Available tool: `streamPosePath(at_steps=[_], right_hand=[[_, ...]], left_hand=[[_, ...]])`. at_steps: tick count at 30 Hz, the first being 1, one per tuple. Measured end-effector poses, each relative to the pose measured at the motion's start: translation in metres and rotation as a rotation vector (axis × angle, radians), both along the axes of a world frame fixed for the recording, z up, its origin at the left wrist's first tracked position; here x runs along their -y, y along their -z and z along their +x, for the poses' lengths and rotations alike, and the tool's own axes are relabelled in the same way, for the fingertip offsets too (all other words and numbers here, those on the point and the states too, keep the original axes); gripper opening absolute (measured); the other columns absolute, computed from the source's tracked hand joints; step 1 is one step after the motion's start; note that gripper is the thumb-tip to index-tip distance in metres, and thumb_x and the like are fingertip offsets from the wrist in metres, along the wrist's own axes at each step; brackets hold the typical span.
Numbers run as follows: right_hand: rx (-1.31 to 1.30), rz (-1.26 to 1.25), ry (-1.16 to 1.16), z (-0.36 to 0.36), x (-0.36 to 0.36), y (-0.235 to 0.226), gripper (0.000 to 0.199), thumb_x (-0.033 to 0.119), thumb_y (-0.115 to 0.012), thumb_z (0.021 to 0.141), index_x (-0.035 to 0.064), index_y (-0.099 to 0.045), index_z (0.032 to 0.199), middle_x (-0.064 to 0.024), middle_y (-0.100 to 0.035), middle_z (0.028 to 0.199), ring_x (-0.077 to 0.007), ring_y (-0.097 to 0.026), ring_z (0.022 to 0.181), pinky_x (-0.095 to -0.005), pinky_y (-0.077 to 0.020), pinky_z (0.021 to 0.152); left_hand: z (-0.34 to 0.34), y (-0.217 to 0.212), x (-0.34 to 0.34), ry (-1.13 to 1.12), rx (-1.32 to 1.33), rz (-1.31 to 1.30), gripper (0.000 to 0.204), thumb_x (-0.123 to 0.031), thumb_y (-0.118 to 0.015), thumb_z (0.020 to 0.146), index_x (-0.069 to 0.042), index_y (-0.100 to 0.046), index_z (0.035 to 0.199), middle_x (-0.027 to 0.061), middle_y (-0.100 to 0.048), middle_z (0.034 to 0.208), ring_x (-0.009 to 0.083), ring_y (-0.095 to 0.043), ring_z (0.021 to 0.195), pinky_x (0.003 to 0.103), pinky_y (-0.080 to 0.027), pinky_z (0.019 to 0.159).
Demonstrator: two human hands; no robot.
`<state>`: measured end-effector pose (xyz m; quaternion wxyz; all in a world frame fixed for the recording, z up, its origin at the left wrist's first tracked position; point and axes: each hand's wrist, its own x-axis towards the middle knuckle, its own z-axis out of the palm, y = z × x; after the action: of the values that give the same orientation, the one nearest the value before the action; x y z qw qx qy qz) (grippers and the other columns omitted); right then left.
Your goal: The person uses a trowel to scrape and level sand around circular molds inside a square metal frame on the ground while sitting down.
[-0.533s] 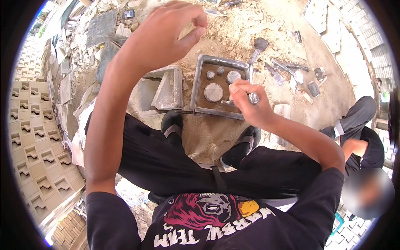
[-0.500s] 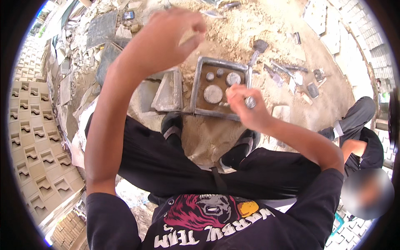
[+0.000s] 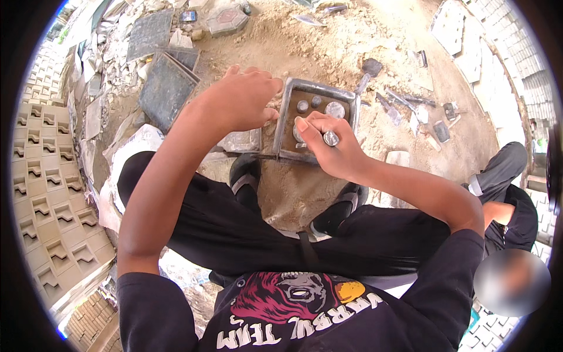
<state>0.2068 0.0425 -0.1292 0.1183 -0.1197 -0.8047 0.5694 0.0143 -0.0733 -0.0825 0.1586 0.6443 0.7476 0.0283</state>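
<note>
Sandy ground [image 3: 287,199], edged with rubble [image 3: 117,53], bears a square frame [image 3: 281,126] with round discs [image 3: 335,110] inside, one of them mostly hidden by the right hand [image 3: 337,146]. Its fingers are closed round a tool [image 3: 331,138] above the frame, the rounded butt showing and the grip covered. Near the frame's left wall, the left hand [image 3: 243,100] has thumb and fingers parted, nothing seen between them, its palm out of sight, partly covering a grey slab [image 3: 245,141].
</note>
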Motion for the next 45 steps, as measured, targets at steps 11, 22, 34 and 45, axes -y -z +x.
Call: streamPosePath(at_steps=[11, 22, 34, 45], right_hand=[[-0.102, 0.17, -0.021, -0.006, -0.003, 0.015, 0.049, 0.032, -0.051, 0.099, -0.0038, -0.058, 0.066, -0.0163, -0.052, 0.056, -0.0242, -0.047, 0.053, -0.0378, -0.0387, 0.056], [0.08, -0.267, 0.228, -0.042, -0.016, -0.062, 0.05, 0.041, -0.054, 0.098, 0.0058, -0.057, 0.063, 0.0003, -0.054, 0.056, -0.0081, -0.044, 0.049, -0.0295, -0.0367, 0.049], [0.447, -0.297, -0.338, -0.021, -0.097, -0.049, 0.049, 0.044, -0.047, 0.102, 0.0004, -0.054, 0.125, -0.0063, -0.063, 0.108, -0.0141, -0.061, 0.097, -0.0284, -0.0503, 0.086], [-0.111, -0.007, -0.184, -0.002, -0.041, -0.06, 0.032, 0.016, -0.061, 0.096, -0.002, -0.058, 0.122, -0.0143, -0.067, 0.111, -0.0208, -0.067, 0.101, -0.0334, -0.0532, 0.087]], left_hand=[[0.037, 0.084, -0.008, 0.167, 0.218, -0.203, 0.071, -0.046, -0.074, 0.079, -0.008, -0.051, 0.134, 0.0154, -0.052, 0.138, 0.0322, -0.044, 0.132, 0.049, -0.031, 0.109], [0.056, 0.147, -0.011, 0.028, 0.854, 0.168, 0.037, -0.034, -0.059, 0.096, -0.006, -0.06, 0.119, 0.0206, -0.068, 0.1, 0.0349, -0.065, 0.095, 0.04, -0.049, 0.084], [0.051, 0.033, -0.019, -0.146, 1.139, 0.032, 0.036, -0.036, -0.062, 0.097, -0.003, -0.062, 0.083, -0.0064, -0.047, 0.065, 0.0041, -0.041, 0.06, 0.025, -0.032, 0.051], [0.035, 0.017, -0.015, 0.1, 0.506, 0.406, 0.025, -0.024, -0.064, 0.093, 0.0, -0.061, 0.098, 0.0135, -0.062, 0.079, 0.0304, -0.062, 0.064, 0.04, -0.049, 0.059]])
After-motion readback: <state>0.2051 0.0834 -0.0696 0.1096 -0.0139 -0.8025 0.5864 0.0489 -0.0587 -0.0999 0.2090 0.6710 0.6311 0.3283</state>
